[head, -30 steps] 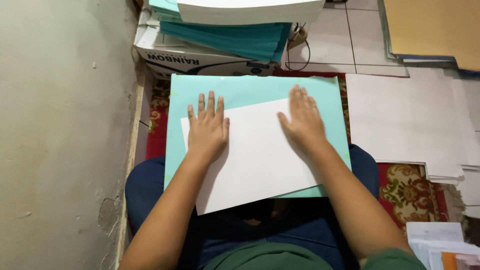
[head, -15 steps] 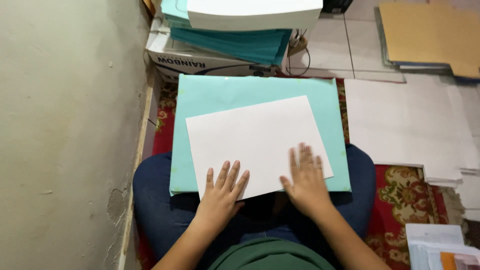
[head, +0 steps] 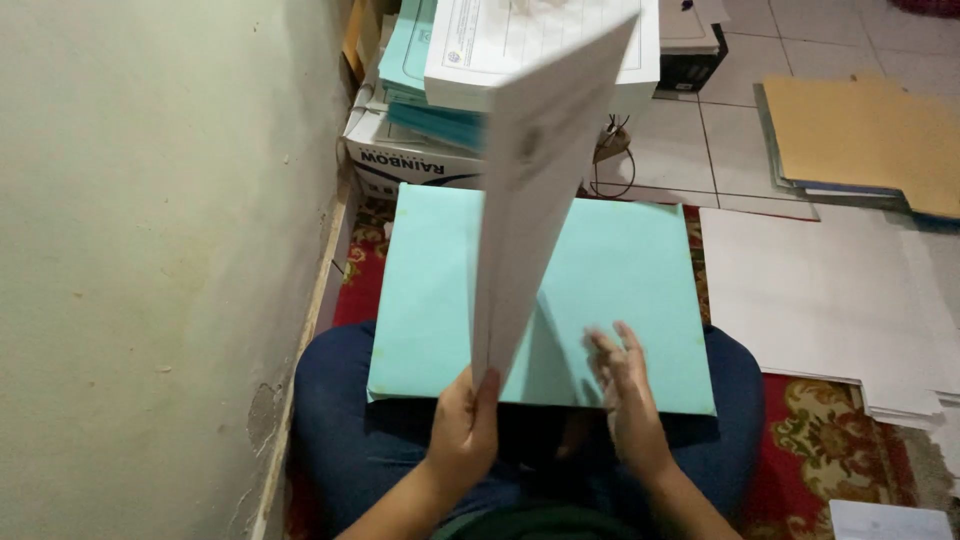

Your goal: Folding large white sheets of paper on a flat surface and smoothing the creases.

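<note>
My left hand (head: 462, 432) grips the near edge of a white paper sheet (head: 530, 190) and holds it up on edge, so it rises toward the camera. Under it a light teal folder (head: 610, 280) lies flat across my lap on dark blue trousers. My right hand (head: 628, 395) hovers open and blurred over the folder's near right part, fingers apart, holding nothing.
A plaster wall (head: 150, 250) runs close on the left. A cardboard box (head: 400, 150) with stacked teal folders and printed sheets (head: 520, 50) stands ahead. White sheets (head: 820, 290) and brown folders (head: 870, 140) lie on the tiled floor at right. A red patterned rug (head: 830, 440) lies beneath.
Both hands slid from the sheet's far part to its near edge. The left hand then lifted the sheet up off the teal folder; the right hand came free.
</note>
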